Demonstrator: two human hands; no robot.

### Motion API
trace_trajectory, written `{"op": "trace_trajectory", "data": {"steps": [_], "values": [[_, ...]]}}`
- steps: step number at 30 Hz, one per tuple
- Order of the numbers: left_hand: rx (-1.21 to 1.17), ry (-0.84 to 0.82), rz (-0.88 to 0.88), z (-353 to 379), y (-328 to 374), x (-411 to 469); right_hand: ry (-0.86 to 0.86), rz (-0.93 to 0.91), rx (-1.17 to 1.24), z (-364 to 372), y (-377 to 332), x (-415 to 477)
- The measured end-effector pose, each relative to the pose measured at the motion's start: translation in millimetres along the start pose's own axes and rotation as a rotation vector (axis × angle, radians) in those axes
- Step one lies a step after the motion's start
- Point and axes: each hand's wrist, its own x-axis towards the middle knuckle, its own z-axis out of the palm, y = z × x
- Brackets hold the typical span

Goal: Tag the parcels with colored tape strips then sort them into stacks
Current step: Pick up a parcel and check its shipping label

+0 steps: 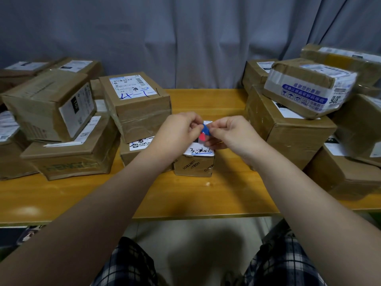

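Smooth yellow surface point(226, 199) carries creased, taped cardboard parcels: left heap point(68, 129), right heap point(292, 124). I see no tags on these, so I judge most tagging and sorting still ahead. Small parcel point(193, 166) sits centre, paper-labelled. Above it, left hand point(177, 129) and right hand point(228, 133) pinch a glossy blue tape strip point(206, 130). Red piece point(202, 137) just below; whether it is stuck on, I cannot tell.

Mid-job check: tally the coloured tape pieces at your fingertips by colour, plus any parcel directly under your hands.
blue tape strip: 1
red tape piece: 1
small parcel under the hands: 1
Total: 3
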Motion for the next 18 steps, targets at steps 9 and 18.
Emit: {"op": "trace_trajectory", "data": {"steps": [9,18], "values": [[0.087,-0.017,0.032,0.5,-1.1,0.0,0.03,0.004,-0.046,2.3,-5.1,0.7],[-0.553,-0.142,-0.211,-5.1,0.4,-2.2,-0.059,0.143,0.231,-6.8,-5.2,-0.2]]}}
